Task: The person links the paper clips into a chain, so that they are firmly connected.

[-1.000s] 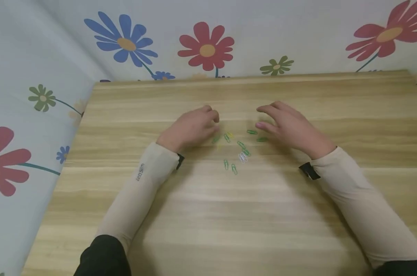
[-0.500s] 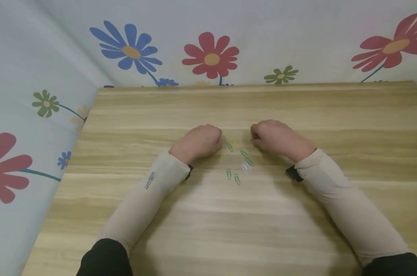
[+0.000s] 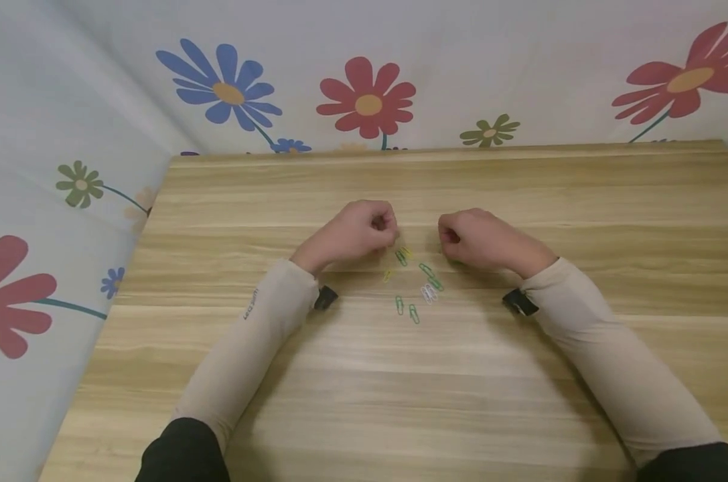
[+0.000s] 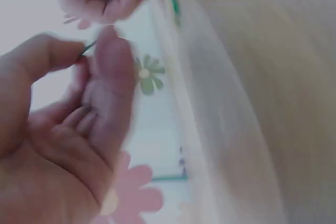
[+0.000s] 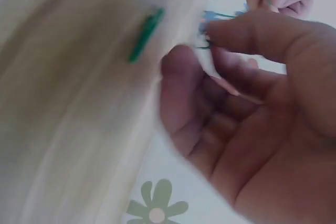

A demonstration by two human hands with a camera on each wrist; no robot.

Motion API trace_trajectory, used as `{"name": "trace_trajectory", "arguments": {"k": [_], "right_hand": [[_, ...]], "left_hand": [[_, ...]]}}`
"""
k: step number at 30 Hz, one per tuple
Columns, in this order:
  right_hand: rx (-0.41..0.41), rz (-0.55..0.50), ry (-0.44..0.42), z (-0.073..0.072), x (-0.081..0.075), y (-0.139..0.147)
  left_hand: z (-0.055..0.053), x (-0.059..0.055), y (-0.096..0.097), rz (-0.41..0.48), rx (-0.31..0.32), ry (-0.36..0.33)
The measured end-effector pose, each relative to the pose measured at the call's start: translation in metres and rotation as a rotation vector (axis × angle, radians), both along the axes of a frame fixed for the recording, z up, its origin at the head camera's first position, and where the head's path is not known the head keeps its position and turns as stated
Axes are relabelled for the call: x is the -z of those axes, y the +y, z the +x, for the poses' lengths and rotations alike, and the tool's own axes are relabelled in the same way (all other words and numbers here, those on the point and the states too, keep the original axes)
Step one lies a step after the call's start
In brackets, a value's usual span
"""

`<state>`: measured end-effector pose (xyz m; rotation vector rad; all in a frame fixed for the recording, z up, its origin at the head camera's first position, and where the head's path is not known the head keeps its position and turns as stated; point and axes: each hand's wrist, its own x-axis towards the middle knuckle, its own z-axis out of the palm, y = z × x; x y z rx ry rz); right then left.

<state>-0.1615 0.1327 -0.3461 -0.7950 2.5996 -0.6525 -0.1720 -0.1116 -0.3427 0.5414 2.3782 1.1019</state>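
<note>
My left hand [image 3: 356,231] is raised a little behind the clips and pinches a green paper clip [image 4: 88,49] between thumb and fingertip. Across from it, my right hand [image 3: 483,239] has thumb and forefinger together; a thin dark green paper clip [image 5: 205,46] shows at their tips, mostly hidden. Between and in front of the hands lie green paper clips [image 3: 399,305], white paper clips [image 3: 428,293] and yellow paper clips [image 3: 388,275]. The right wrist view shows a blurred green clip [image 5: 146,35] on the table below the right hand.
The wooden table [image 3: 364,402] reaches back to a white cloth [image 3: 436,60] printed with flowers, which also hangs along the left side. Long light sleeves [image 3: 249,335] cover both forearms, and a small black device [image 3: 325,297] sits at the left wrist.
Both hands came down to the table and their fingers closed; green clips near each hand left view. Over the last half second the left hand rose and turned, showing its thumb and forefinger.
</note>
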Motion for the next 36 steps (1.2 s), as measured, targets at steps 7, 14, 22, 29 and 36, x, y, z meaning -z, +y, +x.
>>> {"name": "trace_trajectory", "arguments": {"k": [7,14,22,29,36], "right_hand": [[0.114,-0.469,-0.21,0.007,-0.016,-0.003],[0.22,-0.782,-0.383,0.015,-0.025,-0.007],[0.248,-0.907,-0.414,0.02,-0.027,-0.01],[0.259,-0.986,-0.444,0.026,-0.031,-0.011],[0.25,-1.073,-0.448,0.033,-0.037,-0.015]], "left_hand": [[0.005,-0.008,0.002,0.433,-0.104,-0.119],[0.012,-0.016,0.007,0.533,-0.195,-0.068],[0.021,-0.024,0.013,0.807,-0.268,-0.052],[0.029,-0.028,0.02,0.934,-0.336,-0.086],[0.035,-0.029,0.026,1.061,-0.351,-0.115]]}}
